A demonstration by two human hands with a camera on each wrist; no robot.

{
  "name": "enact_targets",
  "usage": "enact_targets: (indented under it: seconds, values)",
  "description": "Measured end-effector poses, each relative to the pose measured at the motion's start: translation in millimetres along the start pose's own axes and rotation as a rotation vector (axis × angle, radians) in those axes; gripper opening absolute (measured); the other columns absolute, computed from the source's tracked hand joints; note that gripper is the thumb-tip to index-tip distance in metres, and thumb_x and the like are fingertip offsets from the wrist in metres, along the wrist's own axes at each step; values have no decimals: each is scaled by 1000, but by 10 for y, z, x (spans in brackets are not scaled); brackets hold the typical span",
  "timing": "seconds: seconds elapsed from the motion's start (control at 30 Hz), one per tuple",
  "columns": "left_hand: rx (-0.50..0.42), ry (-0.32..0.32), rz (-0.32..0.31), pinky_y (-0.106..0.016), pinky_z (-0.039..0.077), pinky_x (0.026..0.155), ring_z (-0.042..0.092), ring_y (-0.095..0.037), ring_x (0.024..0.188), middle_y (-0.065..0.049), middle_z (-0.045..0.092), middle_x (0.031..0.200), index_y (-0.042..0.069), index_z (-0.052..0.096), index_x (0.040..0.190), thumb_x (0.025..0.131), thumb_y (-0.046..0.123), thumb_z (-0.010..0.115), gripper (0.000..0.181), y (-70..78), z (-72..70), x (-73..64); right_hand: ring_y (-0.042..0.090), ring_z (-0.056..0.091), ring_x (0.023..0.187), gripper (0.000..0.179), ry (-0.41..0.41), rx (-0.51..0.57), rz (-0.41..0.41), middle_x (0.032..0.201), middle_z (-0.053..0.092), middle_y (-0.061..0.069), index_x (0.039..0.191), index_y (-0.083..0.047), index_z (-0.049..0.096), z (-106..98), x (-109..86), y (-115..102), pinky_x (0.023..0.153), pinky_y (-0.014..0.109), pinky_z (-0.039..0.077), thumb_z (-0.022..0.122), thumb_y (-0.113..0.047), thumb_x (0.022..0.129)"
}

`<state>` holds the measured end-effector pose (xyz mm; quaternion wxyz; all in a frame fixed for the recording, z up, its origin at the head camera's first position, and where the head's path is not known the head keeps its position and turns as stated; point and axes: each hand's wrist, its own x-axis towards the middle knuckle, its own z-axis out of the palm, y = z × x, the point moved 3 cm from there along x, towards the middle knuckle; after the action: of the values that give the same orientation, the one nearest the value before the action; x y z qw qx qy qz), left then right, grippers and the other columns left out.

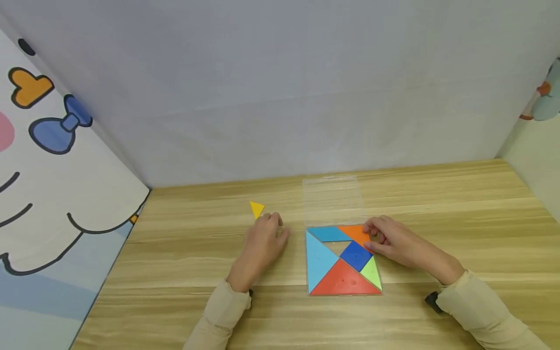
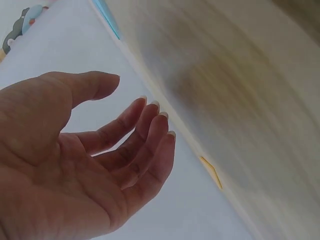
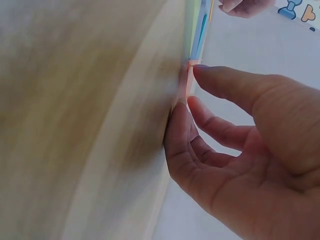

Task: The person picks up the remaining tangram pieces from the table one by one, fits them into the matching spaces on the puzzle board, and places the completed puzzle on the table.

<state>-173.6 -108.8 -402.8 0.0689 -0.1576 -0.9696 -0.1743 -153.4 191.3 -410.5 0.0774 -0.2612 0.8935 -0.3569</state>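
Observation:
A tangram in a square clear tray lies in front of me in the head view. It shows a light blue triangle [image 1: 318, 260], a red triangle [image 1: 345, 281], a dark blue square [image 1: 356, 255], a green triangle [image 1: 372, 273] and a blue parallelogram [image 1: 329, 234]. Wood shows through a triangular gap under the parallelogram. My right hand [image 1: 395, 240] pinches the orange triangle [image 1: 355, 232] at the tray's upper right corner, fingers curled. My left hand [image 1: 264, 238] hovers with loosely bent fingers and holds nothing. Just beyond its knuckles lies a small yellow triangle [image 1: 257, 208].
A clear plastic sheet or lid [image 1: 333, 199] lies flat behind the tray. The wooden table [image 1: 175, 272] meets a pale cloth backdrop [image 1: 262, 121] at its far edge. A panel with cartoon drawings [image 1: 52, 194] stands along the left side.

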Motion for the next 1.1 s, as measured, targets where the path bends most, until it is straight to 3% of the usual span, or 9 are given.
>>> enact_targets:
  seconds: [0.57, 1.1]
  values:
    - [17, 112, -144, -50, 56, 64, 66, -39, 82, -21, 66, 90, -3, 67, 95, 94, 17, 73, 21, -172, -36, 131, 11, 52, 81, 21, 10, 8, -9, 99, 58, 6, 110, 3, 61, 17, -4, 13, 71, 26, 51, 73, -5, 94]
    - [21, 36, -275, -53, 56, 69, 64, -45, 92, -30, 62, 106, -11, 62, 105, 98, 17, 68, 30, -308, -9, 273, 12, 52, 82, 23, 8, 19, -8, 97, 57, 5, 109, 4, 60, 32, 10, 10, 71, 26, 50, 74, -5, 94]
